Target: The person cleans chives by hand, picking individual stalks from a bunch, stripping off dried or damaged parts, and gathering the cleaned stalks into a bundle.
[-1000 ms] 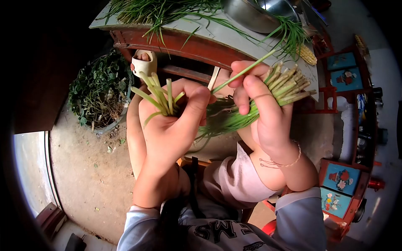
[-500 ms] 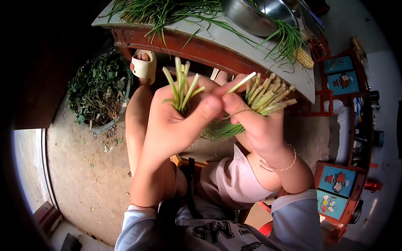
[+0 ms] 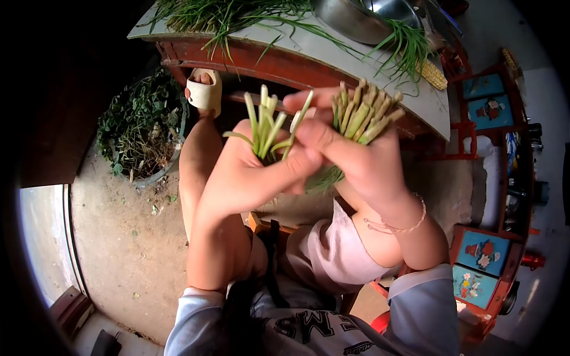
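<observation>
My left hand (image 3: 243,175) is closed round a small bunch of garlic chives (image 3: 264,127), their pale, clean stalk ends pointing up. Wrapped round a thicker bunch of garlic chives (image 3: 365,113) is my right hand (image 3: 356,157); those ends look brownish and dry. A single pale stalk (image 3: 301,118) stands between the two hands, beside the right thumb. Which fingers grip it I cannot tell. Both thumbs are close together. Green leaves hang below the right hand, partly hidden by the hands.
More garlic chives (image 3: 219,21) lie on the table (image 3: 344,59) ahead, beside a metal bowl (image 3: 356,24) and a corn cob (image 3: 432,75). A tub of wilted greens (image 3: 142,130) stands on the floor at left. Red cabinets with blue painted panels (image 3: 482,252) line the right side.
The single stalk has moved left, from beside the right-hand bunch to near the left-hand bunch, and stands more upright. My right hand has shifted slightly left and up with its bunch.
</observation>
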A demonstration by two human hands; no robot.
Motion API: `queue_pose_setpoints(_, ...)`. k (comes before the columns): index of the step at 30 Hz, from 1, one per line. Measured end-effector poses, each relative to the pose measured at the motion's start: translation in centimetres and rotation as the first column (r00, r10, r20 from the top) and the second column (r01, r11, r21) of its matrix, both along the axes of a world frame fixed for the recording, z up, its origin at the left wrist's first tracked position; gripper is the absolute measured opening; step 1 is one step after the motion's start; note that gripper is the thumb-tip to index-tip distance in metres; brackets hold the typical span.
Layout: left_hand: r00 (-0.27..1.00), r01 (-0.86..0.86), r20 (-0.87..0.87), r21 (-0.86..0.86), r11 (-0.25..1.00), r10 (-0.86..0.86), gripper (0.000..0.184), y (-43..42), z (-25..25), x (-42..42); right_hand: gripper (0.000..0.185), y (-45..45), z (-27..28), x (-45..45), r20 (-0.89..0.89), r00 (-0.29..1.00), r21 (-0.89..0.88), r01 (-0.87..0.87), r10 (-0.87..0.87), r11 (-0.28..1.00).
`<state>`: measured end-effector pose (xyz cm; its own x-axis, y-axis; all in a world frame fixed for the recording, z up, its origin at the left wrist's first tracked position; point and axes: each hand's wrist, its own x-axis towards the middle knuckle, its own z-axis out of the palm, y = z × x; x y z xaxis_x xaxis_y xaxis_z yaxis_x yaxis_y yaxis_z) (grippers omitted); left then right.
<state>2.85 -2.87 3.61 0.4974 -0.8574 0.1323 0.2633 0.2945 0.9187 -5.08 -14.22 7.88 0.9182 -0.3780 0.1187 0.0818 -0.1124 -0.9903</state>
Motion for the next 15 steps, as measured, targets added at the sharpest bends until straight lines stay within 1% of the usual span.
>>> queue_pose_setpoints(1, 0.999, 0.040, -0.010, 0.015, 0.999, -0.039, 0.024, 0.2, -0.4, 0.3, 0.020, -0.3, 0.2, 0.1, -0.021, 0.998, -0.107, 0.052, -0.055, 0.993)
queue_pose_setpoints(2, 0.999, 0.008, -0.044, -0.078, 0.997, -0.012, 0.038, -0.1, -0.5, 0.8, 0.022, -0.4, 0.4, 0.1, -0.046, 0.995, -0.004, 0.089, -0.089, 0.996)
queue_pose_setpoints(3, 0.999, -0.046, -0.018, -0.283, 0.958, 0.043, 0.047, -0.8, -1.6, 1.5, 0.016, -1.3, 0.4, 0.1, -0.072, 0.991, 0.098, 0.116, -0.109, 0.988)
queue_pose_setpoints(5, 0.947, -0.116, -0.322, -0.292, 0.949, 0.016, 0.051, 0.0, -1.4, 2.8, 0.015, -2.2, 0.0, 0.0, -0.056, 0.964, 0.214, 0.266, -0.260, 0.940)
queue_pose_setpoints(6, 0.897, -0.185, -0.441, -0.298, 0.936, 0.037, 0.050, 0.4, -1.6, 3.5, 0.014, -3.2, -0.4, -0.1, -0.060, 0.966, 0.261, 0.259, -0.253, 0.930)
queue_pose_setpoints(7, 0.868, -0.184, -0.496, -0.352, 0.918, -0.016, 0.044, 0.9, -1.8, 4.4, 0.014, -4.2, -0.7, -0.2, -0.064, 0.967, 0.306, 0.254, -0.246, 0.918)
queue_pose_setpoints(8, 0.823, -0.251, -0.567, -0.352, 0.902, 0.008, 0.042, 1.0, -1.5, 4.5, 0.011, -4.7, -0.7, -0.4, -0.080, 0.976, 0.342, 0.217, -0.201, 0.914)
queue_pose_setpoints(9, 0.771, -0.317, -0.636, -0.349, 0.882, 0.026, 0.039, 1.0, -1.1, 4.6, 0.011, -5.2, -1.0, -0.3, -0.113, 0.970, 0.306, 0.238, -0.213, 0.922)
queue_pose_setpoints(10, 0.738, -0.334, -0.674, -0.345, 0.877, 0.016, 0.036, 1.3, -1.1, 4.8, 0.012, -5.4, -1.1, -0.4, -0.138, 0.969, 0.273, 0.236, -0.205, 0.933)
queue_pose_setpoints(11, 0.740, -0.331, -0.672, -0.339, 0.881, 0.019, 0.036, 1.7, -1.4, 5.2, 0.012, -5.5, -1.1, -0.4, -0.163, 0.966, 0.239, 0.234, -0.198, 0.942)
queue_pose_setpoints(13, 0.601, -0.312, -0.759, -0.510, 0.801, -0.249, 0.034, 2.1, -2.0, 6.0, 0.013, -5.7, -1.6, -0.2, -0.177, 0.963, 0.220, 0.242, -0.205, 0.945)
queue_pose_setpoints(14, 0.575, -0.330, -0.784, -0.484, 0.811, -0.234, 0.032, 2.3, -2.0, 6.1, 0.014, -5.8, -1.9, -0.2, -0.191, 0.959, 0.194, 0.246, -0.209, 0.950)
queue_pose_setpoints(15, 0.575, -0.327, -0.785, -0.478, 0.815, -0.230, 0.032, 2.5, -2.3, 6.3, 0.014, -6.0, -2.0, -0.1, -0.192, 0.958, 0.201, 0.248, -0.210, 0.948)
